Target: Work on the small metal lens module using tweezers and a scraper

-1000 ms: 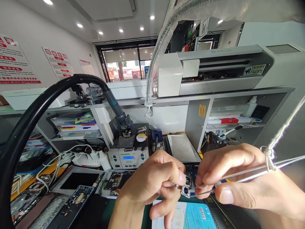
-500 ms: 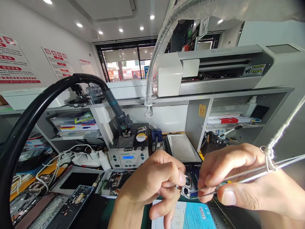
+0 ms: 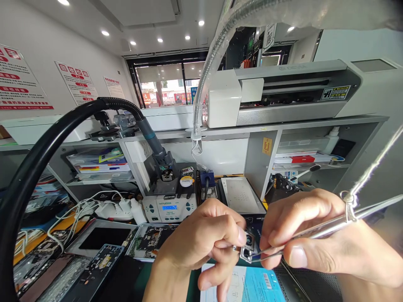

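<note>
Between thumb and fingers, my left hand [image 3: 208, 241] pinches a small phone camera module [image 3: 247, 248] with two dark lenses in a metal frame. My right hand [image 3: 315, 235] is closed around metal tweezers [image 3: 324, 230], with a white cord tied round their shaft. The tweezer tips reach the lower right edge of the module; whether they grip it or only touch it, I cannot tell. Below both hands lies a blue and white printed packet [image 3: 261, 283].
A soldering station [image 3: 170, 207] stands behind my left hand, with a black hose [image 3: 56, 126] arching over the left side. Opened phone parts [image 3: 97, 264] and a tray of circuit boards [image 3: 151, 239] lie at left. A dark box [image 3: 242, 197] sits behind my hands.
My right thumb and fingers have drawn closer, and the tweezer arms look nearer together. The module has shifted very slightly right; my left hand keeps its hold.
</note>
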Action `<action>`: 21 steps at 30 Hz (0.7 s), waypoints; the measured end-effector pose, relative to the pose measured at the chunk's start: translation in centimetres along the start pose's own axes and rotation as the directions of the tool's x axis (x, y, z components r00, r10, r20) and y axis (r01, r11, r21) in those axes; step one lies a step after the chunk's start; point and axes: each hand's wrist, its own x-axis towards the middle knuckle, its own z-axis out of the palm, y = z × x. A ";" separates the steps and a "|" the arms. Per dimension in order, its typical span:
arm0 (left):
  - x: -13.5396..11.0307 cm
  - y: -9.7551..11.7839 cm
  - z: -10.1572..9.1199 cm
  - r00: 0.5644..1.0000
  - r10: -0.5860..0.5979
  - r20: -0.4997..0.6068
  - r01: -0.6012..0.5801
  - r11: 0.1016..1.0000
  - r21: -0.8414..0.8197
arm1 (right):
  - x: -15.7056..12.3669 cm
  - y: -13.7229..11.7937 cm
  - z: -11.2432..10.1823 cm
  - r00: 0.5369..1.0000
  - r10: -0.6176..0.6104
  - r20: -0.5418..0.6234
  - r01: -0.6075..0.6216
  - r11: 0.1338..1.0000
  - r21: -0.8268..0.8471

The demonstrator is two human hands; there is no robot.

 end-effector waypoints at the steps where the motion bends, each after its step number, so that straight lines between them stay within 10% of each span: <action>1: 0.0 0.0 0.0 1.000 -0.001 0.000 0.001 1.000 0.001 | 0.1 -0.1 0.1 1.000 0.005 -0.004 -0.005 1.000 0.005; 21: 0.0 -0.3 -0.3 0.996 0.073 0.049 -0.072 0.997 -0.032 | 0.2 0.8 0.5 0.985 0.168 -0.043 -0.156 0.966 0.204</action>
